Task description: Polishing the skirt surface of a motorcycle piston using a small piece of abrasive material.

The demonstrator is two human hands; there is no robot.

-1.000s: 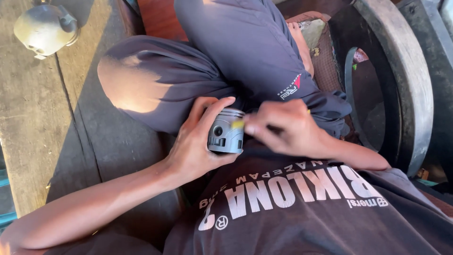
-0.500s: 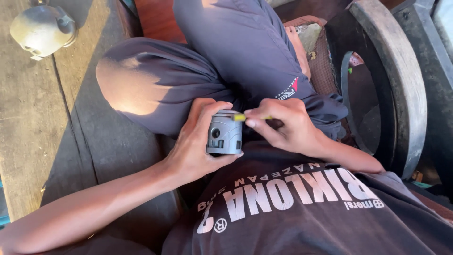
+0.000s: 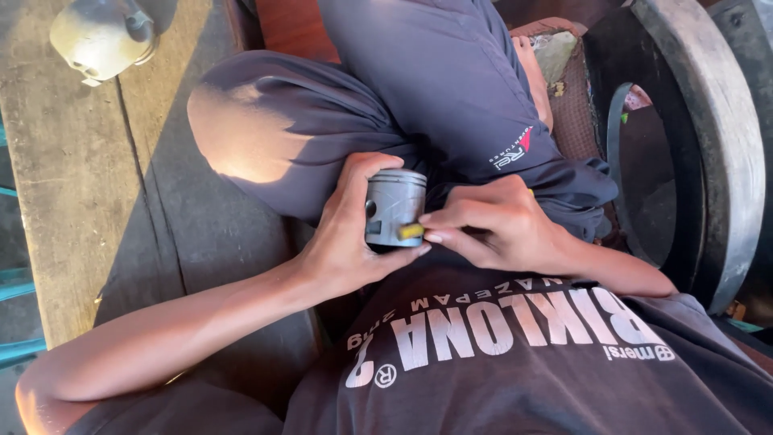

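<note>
My left hand (image 3: 350,238) wraps around a grey metal piston (image 3: 394,205), holding it on its side above my lap. My right hand (image 3: 491,225) pinches a small yellow-tipped tool (image 3: 411,231) and presses its tip against the piston's lower skirt. Fingers hide most of the tool. Both hands sit close together over my dark trousers (image 3: 338,121), just in front of my dark printed shirt (image 3: 515,354).
I sit on a worn wooden bench (image 3: 72,177). A pale rounded metal part (image 3: 101,36) lies at its far left end. A large dark tyre (image 3: 708,153) stands on the right, next to my bare foot (image 3: 535,68).
The piston has turned in my left hand, with its crown now facing right. My right hand moved the yellow tool from the piston's top edge down to its lower side.
</note>
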